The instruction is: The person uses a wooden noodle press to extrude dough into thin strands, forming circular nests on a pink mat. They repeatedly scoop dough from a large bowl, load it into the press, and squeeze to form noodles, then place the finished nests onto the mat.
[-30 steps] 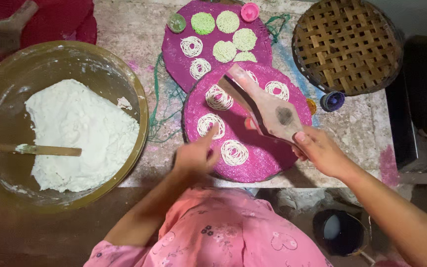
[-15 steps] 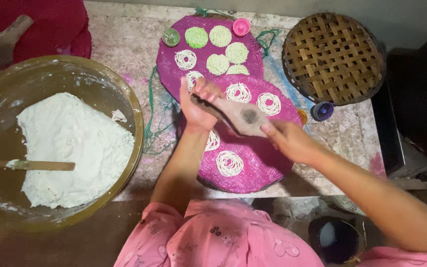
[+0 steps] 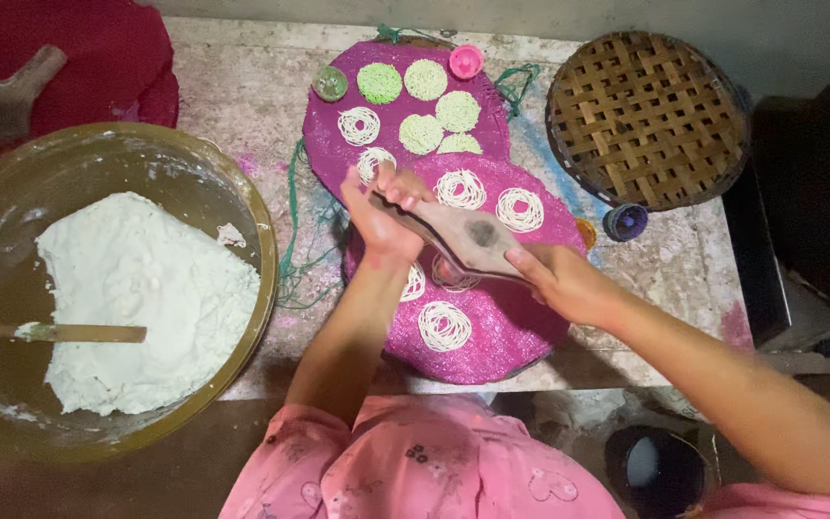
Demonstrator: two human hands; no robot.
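Observation:
Both hands grip a wooden noodle press point(image 3: 468, 235) held over the near magenta woven mat point(image 3: 521, 336). My left hand point(image 3: 383, 213) clasps its far handle, and my right hand point(image 3: 561, 281) holds the near handle. On the near mat lie several white noodle coils point(image 3: 444, 325). A second magenta mat point(image 3: 324, 144) behind it carries white and pale green coils point(image 3: 379, 83).
A big amber bowl point(image 3: 252, 207) of white dough point(image 3: 141, 298) with a wooden spatula point(image 3: 60, 333) stands at the left. A round woven bamboo tray point(image 3: 646, 115) sits at the right. Small pink point(image 3: 466, 61), green point(image 3: 329, 83) and blue point(image 3: 624, 221) caps lie near the mats. A dark bucket point(image 3: 655, 471) stands below.
My left hand rose from the near mat and took the press's far handle. The press swung level over the mat, and both hands now squeeze it.

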